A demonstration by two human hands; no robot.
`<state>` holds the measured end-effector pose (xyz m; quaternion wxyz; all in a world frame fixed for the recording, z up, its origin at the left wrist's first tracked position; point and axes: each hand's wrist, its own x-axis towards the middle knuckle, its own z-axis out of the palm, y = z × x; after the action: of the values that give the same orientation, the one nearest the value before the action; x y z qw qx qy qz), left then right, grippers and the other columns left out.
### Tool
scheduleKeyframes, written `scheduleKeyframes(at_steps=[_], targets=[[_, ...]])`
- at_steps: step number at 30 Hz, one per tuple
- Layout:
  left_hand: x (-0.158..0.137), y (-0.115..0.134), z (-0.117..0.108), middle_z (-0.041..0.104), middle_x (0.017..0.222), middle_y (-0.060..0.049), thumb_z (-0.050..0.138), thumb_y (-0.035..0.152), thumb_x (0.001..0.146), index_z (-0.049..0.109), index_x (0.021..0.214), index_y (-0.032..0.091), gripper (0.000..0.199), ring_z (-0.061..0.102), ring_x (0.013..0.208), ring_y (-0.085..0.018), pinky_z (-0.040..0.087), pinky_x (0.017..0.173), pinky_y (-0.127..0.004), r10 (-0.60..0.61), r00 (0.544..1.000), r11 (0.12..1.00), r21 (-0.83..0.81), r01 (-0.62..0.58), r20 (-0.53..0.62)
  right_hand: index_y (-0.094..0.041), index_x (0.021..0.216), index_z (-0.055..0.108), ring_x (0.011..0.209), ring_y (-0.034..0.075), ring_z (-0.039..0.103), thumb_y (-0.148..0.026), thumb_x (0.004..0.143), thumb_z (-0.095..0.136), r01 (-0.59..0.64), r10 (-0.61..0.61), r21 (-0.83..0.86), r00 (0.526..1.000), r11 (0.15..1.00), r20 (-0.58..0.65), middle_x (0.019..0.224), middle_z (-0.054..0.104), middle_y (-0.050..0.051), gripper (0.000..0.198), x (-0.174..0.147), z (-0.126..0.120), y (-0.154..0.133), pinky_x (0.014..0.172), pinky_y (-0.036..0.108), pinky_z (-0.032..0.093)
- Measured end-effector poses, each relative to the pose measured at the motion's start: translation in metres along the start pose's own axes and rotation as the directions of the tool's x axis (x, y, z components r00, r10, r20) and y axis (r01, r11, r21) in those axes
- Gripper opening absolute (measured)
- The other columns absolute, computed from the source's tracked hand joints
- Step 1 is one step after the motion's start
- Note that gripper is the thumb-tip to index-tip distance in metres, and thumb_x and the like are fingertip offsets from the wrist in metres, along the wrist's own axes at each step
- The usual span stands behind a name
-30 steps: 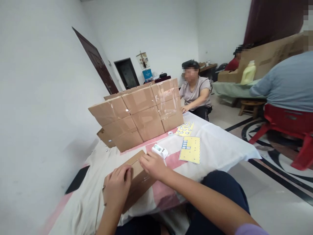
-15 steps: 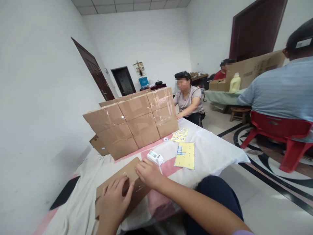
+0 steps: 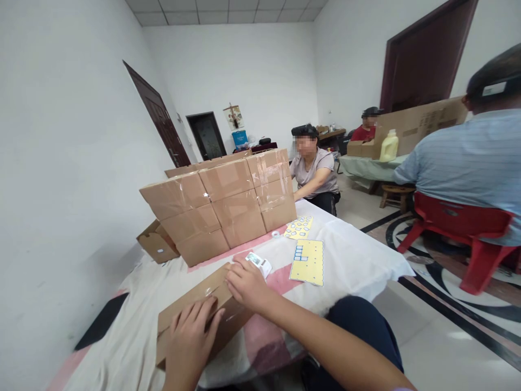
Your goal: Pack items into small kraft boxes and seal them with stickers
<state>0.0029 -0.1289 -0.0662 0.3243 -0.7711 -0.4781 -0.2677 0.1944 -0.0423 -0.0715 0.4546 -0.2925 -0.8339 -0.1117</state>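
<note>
A closed cardboard box [image 3: 191, 296] lies tilted across the cloth in front of me, with a strip of clear tape on its top. My left hand [image 3: 193, 328] rests on the near left part of the box, fingers lying on the top and thumb apart toward the near edge. At the right end, my right hand [image 3: 247, 282] has its fingers together, curled against the top edge; the thumb is hidden. Just beyond that hand sits a small white device [image 3: 264, 265] with a greenish panel, partly covered by the fingers.
A taped wall of stacked cartons [image 3: 236, 209] stands behind the box, with a smaller open carton [image 3: 157, 247] at its left. Yellow printed cards [image 3: 311, 271] and a white ring [image 3: 275, 234] lie to the right. Across the table sits a co-worker [image 3: 315, 168]; another [image 3: 468, 157] sits on a red chair.
The smaller carton at the left has shifted left and shows more of its face. My right fingers have moved slightly, now covering part of the white device. My left hand stays on the box.
</note>
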Motion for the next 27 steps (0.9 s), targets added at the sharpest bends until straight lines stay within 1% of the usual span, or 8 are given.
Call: scheduleKeyframes(at_steps=[2,4,7,16,19,22,24,27], targets=[[0.0,0.0,-0.001,0.076,0.099,-0.001,0.051,0.044,0.099,0.065,0.108,0.022,0.027,0.066,0.09,-0.021,0.037,0.081,-0.035,0.015,1.0,1.0,0.006,-0.015,-0.013,-0.018,0.103,0.062,0.121,0.025,0.052,-0.022,0.099,0.05,0.06,-0.064,0.067,0.996,0.996,0.059,0.118,0.069,0.009,0.013,0.004,-0.004,0.005,0.095,0.036,0.041],[0.001,0.0,-0.001,0.076,0.099,-0.001,0.05,0.044,0.099,0.066,0.108,0.023,0.028,0.066,0.09,-0.022,0.037,0.081,-0.036,0.028,0.999,1.0,0.011,-0.028,-0.019,-0.018,0.106,0.062,0.114,0.022,0.058,-0.021,0.099,0.048,0.065,-0.083,0.125,0.986,0.99,0.145,0.111,0.071,0.009,0.015,0.007,-0.007,0.008,0.093,0.034,0.043],[0.002,-0.001,-0.001,0.077,0.099,0.0,0.05,0.044,0.099,0.066,0.108,0.023,0.028,0.066,0.091,-0.021,0.036,0.082,-0.036,0.047,0.998,0.999,0.013,-0.047,-0.03,-0.019,0.105,0.061,0.097,0.02,0.063,-0.022,0.1,0.047,0.009,-0.043,0.154,0.975,0.988,0.219,0.101,0.071,0.007,0.016,0.009,-0.008,0.009,0.088,0.032,0.043],[-0.004,-0.011,0.011,0.077,0.097,0.0,0.046,0.045,0.099,0.07,0.108,0.025,0.032,0.066,0.087,-0.02,0.037,0.081,-0.036,0.094,0.994,0.995,0.035,-0.092,-0.05,-0.02,0.097,0.057,0.093,0.018,0.06,-0.02,0.098,0.048,-0.083,0.03,0.21,0.97,0.974,0.24,0.094,0.067,0.005,0.009,0.007,0.0,0.009,0.087,0.029,0.044],[-0.004,-0.007,0.016,0.076,0.098,-0.005,0.044,0.052,0.098,0.069,0.117,0.02,0.044,0.064,0.089,-0.023,0.037,0.082,-0.038,0.025,0.999,0.998,0.058,-0.023,-0.034,-0.02,0.1,0.058,0.095,0.019,0.06,-0.019,0.097,0.049,-0.127,0.066,0.24,0.967,0.962,0.244,0.097,0.067,0.005,0.009,0.005,0.002,0.008,0.088,0.03,0.044],[-0.003,0.0,0.018,0.074,0.1,-0.011,0.045,0.058,0.093,0.068,0.122,0.016,0.055,0.061,0.092,-0.029,0.038,0.086,-0.043,-0.068,0.997,0.991,0.122,0.063,0.038,-0.02,0.101,0.059,0.098,0.019,0.06,-0.019,0.097,0.05,-0.157,0.097,0.249,0.966,0.956,0.239,0.099,0.067,0.006,0.01,0.004,0.003,0.005,0.088,0.031,0.045],[-0.003,0.003,0.019,0.073,0.101,-0.013,0.048,0.058,0.091,0.069,0.12,0.019,0.053,0.06,0.093,-0.031,0.038,0.088,-0.047,-0.094,0.993,0.984,0.161,0.081,0.07,-0.02,0.101,0.059,0.099,0.019,0.061,-0.02,0.097,0.05,-0.167,0.11,0.245,0.967,0.955,0.23,0.099,0.067,0.006,0.01,0.003,0.003,0.003,0.088,0.031,0.045],[-0.006,0.005,0.021,0.073,0.109,-0.014,0.053,0.055,0.089,0.071,0.117,0.022,0.047,0.06,0.095,-0.034,0.037,0.091,-0.053,-0.094,0.995,0.975,0.204,0.085,0.038,-0.02,0.101,0.06,0.1,0.019,0.062,-0.019,0.097,0.051,-0.173,0.119,0.241,0.968,0.955,0.223,0.099,0.068,0.006,0.01,0.003,0.003,0.001,0.087,0.03,0.047]])
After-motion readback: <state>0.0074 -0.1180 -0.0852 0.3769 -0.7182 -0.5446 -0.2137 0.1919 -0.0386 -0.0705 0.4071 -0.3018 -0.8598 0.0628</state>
